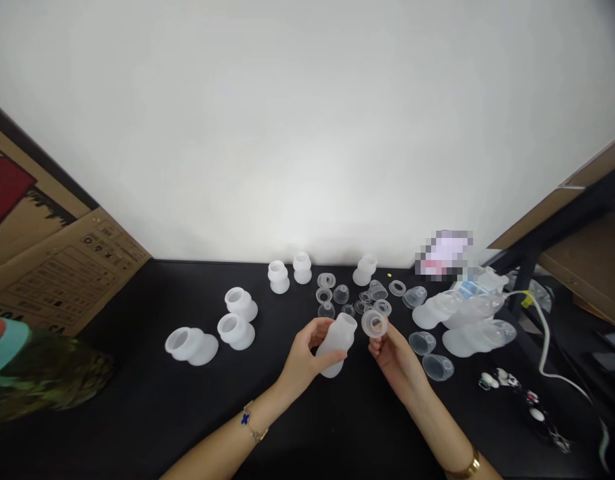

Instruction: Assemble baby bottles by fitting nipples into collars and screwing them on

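My left hand (312,353) is wrapped round a white baby bottle (338,339), whose open neck tilts up and to the right. Between the fingertips of my right hand (392,353) is a translucent bottle collar ring (374,325), close beside the bottle's mouth but apart from it. Whether a nipple sits inside the ring I cannot tell. Just behind both hands lie several loose clear rings and caps (341,294). Two clear caps (438,367) rest to the right of my right hand.
Several open white bottles (237,331) stand at the left and back. Capped bottles (480,337) lie at the right near a white cable (544,347) and a beaded strap (530,400). A cardboard box (97,267) and a jar (47,373) flank the left; a blurred-out screen (444,253) leans behind.
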`<state>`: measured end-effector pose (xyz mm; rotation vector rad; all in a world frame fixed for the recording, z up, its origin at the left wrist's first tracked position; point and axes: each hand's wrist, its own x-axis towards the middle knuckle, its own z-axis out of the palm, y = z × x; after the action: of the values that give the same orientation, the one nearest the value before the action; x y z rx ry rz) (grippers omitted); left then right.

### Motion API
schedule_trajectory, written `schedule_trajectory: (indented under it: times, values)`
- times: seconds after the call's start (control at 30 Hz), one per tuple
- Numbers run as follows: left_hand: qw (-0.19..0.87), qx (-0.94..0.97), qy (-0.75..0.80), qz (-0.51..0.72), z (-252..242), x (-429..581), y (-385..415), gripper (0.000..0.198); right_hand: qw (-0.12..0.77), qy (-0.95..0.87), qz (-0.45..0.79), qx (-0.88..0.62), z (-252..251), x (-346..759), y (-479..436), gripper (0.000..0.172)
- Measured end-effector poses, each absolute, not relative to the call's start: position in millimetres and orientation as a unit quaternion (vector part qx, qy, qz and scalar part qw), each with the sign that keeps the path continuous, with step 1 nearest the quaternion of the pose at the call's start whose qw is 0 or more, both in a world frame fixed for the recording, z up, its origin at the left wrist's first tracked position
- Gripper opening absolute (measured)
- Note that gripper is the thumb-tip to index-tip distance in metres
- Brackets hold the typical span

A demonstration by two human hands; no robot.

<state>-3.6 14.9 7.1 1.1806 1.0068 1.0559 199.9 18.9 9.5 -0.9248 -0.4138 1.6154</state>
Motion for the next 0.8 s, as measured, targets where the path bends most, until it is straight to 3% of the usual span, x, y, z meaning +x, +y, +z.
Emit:
schedule_trajectory:
  times: [0.57, 0.8]
  values:
    - [0.479, 0.606, 0.460, 0.437, 13, -6, 8, 0.049, 0.574, -0.194, 0.650, -0.458, 7, 202, 17, 0.051]
    - [0.407, 0.674, 0.452, 0.419, 13, -4, 5, 0.045, 0.594, -0.298, 0.553, -0.502, 11, 200, 10, 0.050]
